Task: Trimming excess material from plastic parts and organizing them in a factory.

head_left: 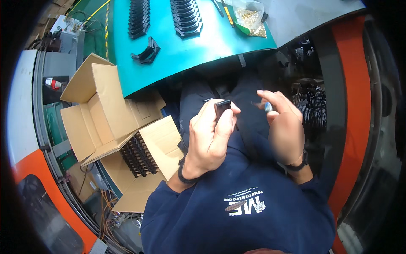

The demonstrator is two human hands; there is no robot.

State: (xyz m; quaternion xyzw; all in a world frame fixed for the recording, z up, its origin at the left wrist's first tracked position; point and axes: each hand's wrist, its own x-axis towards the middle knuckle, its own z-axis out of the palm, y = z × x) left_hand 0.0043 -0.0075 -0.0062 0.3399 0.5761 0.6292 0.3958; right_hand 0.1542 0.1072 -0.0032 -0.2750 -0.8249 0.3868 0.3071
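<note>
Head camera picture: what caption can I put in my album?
Left hand holding a black piece, right hand holding something blue and white, near an open cardboard box and a green table.

Navy sweatshirt (275,233), white printed lettering (253,206) on its chest. Black wristband (182,172) beyond sweatshirt's left cuff; black watch-like band (301,165) beyond its right. Dark trousers (248,89) below its hem.

A black plastic piece (223,109) is shining. By the near-left corner of the gleaming tabletop (186,53), a cardboard carton (109,111) is looking matt.
</note>
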